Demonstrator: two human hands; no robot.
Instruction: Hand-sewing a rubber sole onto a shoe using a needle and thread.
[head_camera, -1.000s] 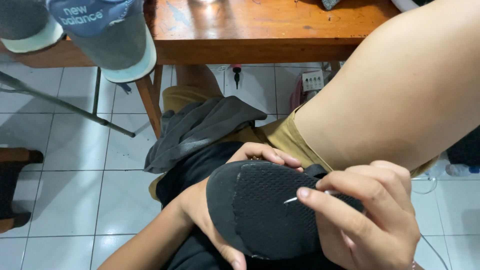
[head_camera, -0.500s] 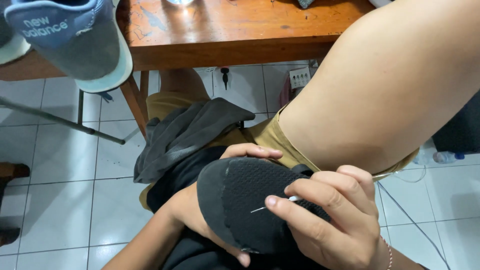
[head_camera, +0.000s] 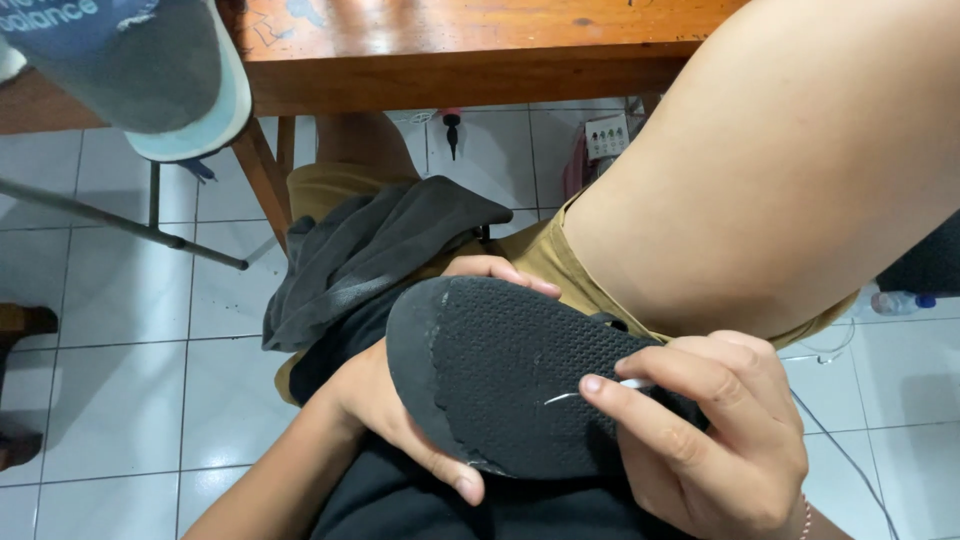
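the left hand (head_camera: 400, 425) grips the black rubber flip-flop (head_camera: 500, 375), its dimpled sole turned up, between both hands. the right hand (head_camera: 715, 435) pinches a thin curved needle (head_camera: 590, 392) whose tip touches the sole. beyond the hands sits a small white rectangular power strip (head_camera: 607, 135) with coloured marks, by a worn wooden table (head_camera: 450, 50).

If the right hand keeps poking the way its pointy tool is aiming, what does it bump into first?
Most likely the black sandal sole: the right hand aims its thin metal tool leftward at it, the tip seemingly touching already.
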